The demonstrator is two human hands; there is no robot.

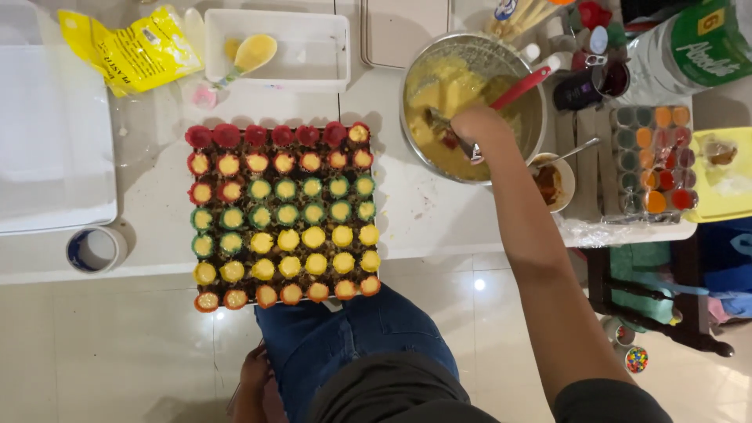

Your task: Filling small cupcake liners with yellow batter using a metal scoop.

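Gripping a red-handled spoon [513, 92], the right hand [479, 129] is closed over the yellow batter [439, 94] in the steel bowl [415, 59]. Batter could drip onto the table between bowl and cup tray [283, 215], off to the hand's left. Left hand [254, 380] hangs by the leg, grip unclear.

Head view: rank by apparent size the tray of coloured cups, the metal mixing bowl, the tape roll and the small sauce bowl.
1. Tray of coloured cups
2. Metal mixing bowl
3. Tape roll and small sauce bowl: look alike, the bowl partly hidden, so unranked.
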